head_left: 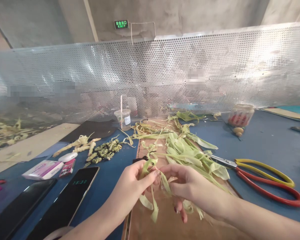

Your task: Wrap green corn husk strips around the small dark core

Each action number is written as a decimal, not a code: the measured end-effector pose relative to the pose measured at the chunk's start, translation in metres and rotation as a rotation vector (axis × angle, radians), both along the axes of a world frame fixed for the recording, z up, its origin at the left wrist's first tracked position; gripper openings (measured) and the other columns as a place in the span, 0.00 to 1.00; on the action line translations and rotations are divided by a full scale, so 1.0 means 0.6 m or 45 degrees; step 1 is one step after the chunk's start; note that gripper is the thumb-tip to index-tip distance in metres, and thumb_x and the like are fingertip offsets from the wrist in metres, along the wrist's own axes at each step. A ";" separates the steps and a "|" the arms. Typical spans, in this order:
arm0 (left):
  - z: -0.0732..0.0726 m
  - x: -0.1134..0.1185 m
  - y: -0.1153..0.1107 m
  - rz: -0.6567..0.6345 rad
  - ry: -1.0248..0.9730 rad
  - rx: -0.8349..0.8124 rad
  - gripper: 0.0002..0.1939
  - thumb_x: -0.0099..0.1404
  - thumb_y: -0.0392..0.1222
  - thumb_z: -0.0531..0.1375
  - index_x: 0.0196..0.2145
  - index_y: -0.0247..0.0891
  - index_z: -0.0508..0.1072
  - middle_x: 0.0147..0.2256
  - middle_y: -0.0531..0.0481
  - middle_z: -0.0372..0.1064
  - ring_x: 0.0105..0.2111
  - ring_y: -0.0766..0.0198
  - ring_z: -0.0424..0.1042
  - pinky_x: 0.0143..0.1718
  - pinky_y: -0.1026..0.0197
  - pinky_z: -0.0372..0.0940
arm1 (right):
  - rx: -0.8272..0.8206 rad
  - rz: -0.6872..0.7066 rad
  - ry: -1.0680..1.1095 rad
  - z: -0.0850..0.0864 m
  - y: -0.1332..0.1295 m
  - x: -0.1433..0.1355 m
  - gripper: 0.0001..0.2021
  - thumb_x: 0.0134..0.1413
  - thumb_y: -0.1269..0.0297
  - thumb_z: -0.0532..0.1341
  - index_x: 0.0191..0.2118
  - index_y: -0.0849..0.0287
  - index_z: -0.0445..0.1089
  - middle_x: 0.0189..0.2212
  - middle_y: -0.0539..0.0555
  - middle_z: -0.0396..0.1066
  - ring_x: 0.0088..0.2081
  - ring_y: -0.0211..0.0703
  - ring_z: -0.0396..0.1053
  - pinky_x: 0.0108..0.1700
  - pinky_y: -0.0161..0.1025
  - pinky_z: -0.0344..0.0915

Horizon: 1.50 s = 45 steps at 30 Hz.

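My left hand (137,180) is closed on pale green corn husk strips (148,166), pinching them between thumb and fingers. Twisted ends stick up above the fingertips, while loose ends (154,211) dangle below. Close beside it, my right hand (187,181) has its thumb and forefinger around another strip (166,183) of the same husk, the other fingers curled loosely downward. Both hands are over a brown board (160,223). Just beyond them lies a heap of corn husks (185,150). What the left fingers cover cannot be seen.
Scissors (270,196) with red and yellow handles lie right. Left are two phones (72,196), a pink-and-white packet (43,169), dark green knotted pieces (105,151) and pale braided husk pieces (81,144). A plastic cup (123,119), a jar (241,115) and a perforated metal screen (165,73) stand behind.
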<state>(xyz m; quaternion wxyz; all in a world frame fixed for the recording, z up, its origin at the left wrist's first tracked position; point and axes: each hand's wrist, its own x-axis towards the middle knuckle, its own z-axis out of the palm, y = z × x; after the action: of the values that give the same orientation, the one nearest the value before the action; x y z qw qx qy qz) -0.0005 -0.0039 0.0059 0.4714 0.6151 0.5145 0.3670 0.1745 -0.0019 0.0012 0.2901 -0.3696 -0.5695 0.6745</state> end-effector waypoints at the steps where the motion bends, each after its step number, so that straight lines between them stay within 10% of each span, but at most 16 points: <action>1: 0.000 -0.001 0.001 -0.011 -0.003 -0.023 0.12 0.59 0.49 0.56 0.31 0.37 0.69 0.24 0.54 0.62 0.23 0.67 0.59 0.24 0.64 0.55 | -0.007 -0.003 -0.002 0.001 0.000 0.000 0.20 0.45 0.72 0.54 0.47 0.56 0.66 0.35 0.51 0.66 0.18 0.27 0.64 0.16 0.27 0.66; 18: -0.004 -0.004 -0.002 -0.069 -0.320 -0.165 0.22 0.65 0.53 0.45 0.40 0.35 0.71 0.23 0.51 0.64 0.20 0.68 0.54 0.24 0.63 0.54 | -0.004 -0.302 0.102 -0.002 0.006 0.005 0.09 0.50 0.71 0.54 0.39 0.60 0.65 0.22 0.46 0.60 0.19 0.29 0.60 0.22 0.31 0.62; 32: 0.000 0.001 0.000 -0.024 -0.169 -0.130 0.16 0.64 0.50 0.48 0.27 0.37 0.65 0.17 0.56 0.57 0.17 0.72 0.48 0.23 0.64 0.49 | 0.091 -0.482 0.143 -0.009 0.017 0.011 0.08 0.53 0.60 0.60 0.36 0.59 0.66 0.16 0.41 0.48 0.18 0.27 0.46 0.20 0.27 0.46; 38: 0.004 0.008 -0.005 0.034 -0.160 -0.117 0.15 0.64 0.50 0.48 0.26 0.37 0.64 0.16 0.56 0.56 0.18 0.70 0.49 0.22 0.63 0.46 | 0.112 -0.487 0.131 -0.011 0.016 0.008 0.15 0.52 0.51 0.58 0.30 0.60 0.66 0.21 0.46 0.59 0.17 0.26 0.51 0.19 0.28 0.50; 45: 0.004 0.002 -0.001 0.006 -0.172 -0.168 0.14 0.63 0.50 0.49 0.26 0.38 0.62 0.17 0.56 0.58 0.18 0.71 0.49 0.24 0.63 0.48 | 0.261 -0.509 0.091 -0.020 0.022 0.015 0.17 0.48 0.77 0.49 0.41 0.57 0.68 0.37 0.52 0.71 0.38 0.38 0.69 0.40 0.37 0.64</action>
<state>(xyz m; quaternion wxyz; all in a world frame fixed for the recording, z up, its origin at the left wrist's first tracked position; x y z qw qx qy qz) 0.0005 -0.0044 0.0081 0.5436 0.5553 0.5060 0.3743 0.1833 0.0113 -0.0107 0.4741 -0.4196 -0.5398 0.5547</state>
